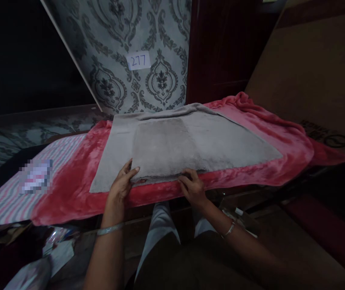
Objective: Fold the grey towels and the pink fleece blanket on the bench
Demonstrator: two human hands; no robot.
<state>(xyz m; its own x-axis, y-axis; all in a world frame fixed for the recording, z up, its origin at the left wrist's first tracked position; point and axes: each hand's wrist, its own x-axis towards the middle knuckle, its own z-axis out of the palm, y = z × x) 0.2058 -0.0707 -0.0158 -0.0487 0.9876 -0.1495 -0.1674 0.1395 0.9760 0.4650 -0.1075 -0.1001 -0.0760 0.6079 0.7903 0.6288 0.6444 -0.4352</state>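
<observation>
A grey plush cloth lies spread out, with a darker grey rectangular panel in its middle; I cannot tell whether the panel is a separate piece. Beneath it is a red plush blanket. At the near left corner of the panel, my left hand rests with thumb and fingers apart. My right hand has its fingers curled at the panel's near edge, pinching the cloth there. Between the hands, that edge looks slightly raised, and a small dark reddish spot shows below it.
A striped cloth with a blurred-out item on it lies at the left. Patterned wallpaper with a paper marked 277 stands behind. A large cardboard box leans at the right, and a dark screen stands upper left.
</observation>
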